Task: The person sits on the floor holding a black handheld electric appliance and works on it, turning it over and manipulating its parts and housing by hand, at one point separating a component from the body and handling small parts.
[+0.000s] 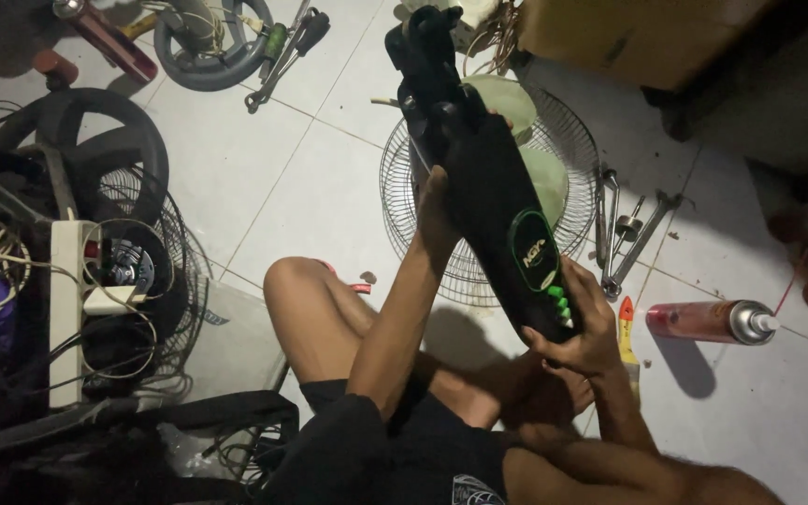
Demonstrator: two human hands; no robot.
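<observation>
Seated on the tiled floor, a person's left hand (437, 201) and right hand (580, 327) clamp opposite ends of a long, black, rigid plastic fan column (493, 196) above the round wire fan guard (479, 201), likely light but top-heavy and smooth.

Left fingers (434, 178) behind fan stand (493, 201)

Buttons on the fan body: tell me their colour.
Green: a row of buttons by the right hand on the black fan body, seen in the head view.

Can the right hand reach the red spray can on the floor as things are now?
Probably yes, but not at once. The right hand grips the bottom of the black fan body; it must let go first. The spray can lies close on bare tile, unblocked.
</observation>
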